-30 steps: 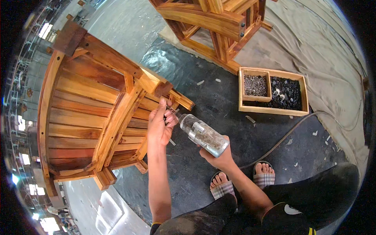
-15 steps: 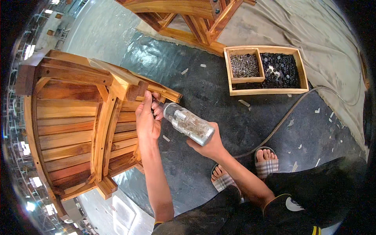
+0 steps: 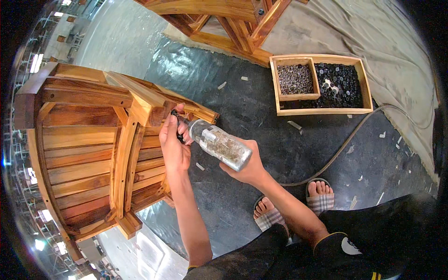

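Hands now show a black piece by the left thumb

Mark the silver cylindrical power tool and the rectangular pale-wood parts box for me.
Silver cylindrical power tool (image 3: 220,145): head view, middle of its body.
Rectangular pale-wood parts box (image 3: 324,112): head view, the wall nearest the person.
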`<state>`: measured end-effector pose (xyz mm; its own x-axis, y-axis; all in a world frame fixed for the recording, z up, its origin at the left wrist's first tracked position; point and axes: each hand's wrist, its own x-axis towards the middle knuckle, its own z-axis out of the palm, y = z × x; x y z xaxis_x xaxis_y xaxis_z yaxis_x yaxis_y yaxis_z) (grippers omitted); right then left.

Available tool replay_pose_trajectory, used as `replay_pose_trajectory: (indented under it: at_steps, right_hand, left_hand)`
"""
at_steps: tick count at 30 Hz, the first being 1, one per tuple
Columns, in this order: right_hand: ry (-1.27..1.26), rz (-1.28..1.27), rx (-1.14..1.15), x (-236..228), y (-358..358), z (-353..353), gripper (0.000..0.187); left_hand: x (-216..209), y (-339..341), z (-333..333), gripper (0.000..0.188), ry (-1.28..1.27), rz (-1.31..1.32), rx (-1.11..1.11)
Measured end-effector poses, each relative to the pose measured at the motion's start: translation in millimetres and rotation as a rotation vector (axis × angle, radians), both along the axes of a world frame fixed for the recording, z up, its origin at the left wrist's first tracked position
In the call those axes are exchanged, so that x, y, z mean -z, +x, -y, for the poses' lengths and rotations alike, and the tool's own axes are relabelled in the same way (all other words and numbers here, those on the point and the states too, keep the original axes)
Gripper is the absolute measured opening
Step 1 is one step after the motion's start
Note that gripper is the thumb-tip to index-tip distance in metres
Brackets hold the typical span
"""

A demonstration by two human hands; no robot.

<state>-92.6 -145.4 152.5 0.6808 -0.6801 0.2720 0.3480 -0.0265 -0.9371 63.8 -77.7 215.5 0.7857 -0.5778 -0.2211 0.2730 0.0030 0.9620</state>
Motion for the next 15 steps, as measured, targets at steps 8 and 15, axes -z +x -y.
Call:
replay_pose_trajectory:
  at_steps: [8,15]
  right_hand:
    - [0.016,-0.013,-0.05,3.6,2.7,3.1,0.044]
    - [0.072,-0.011,-0.062,4.0,3.4,2.6,0.041]
  left_hand:
    - [2.1,-0.4,-1.6,0.028,-0.052,-0.003,-0.019]
    - [8.3,1.3,-2.5,0.029,-0.087,-0.015,-0.023]
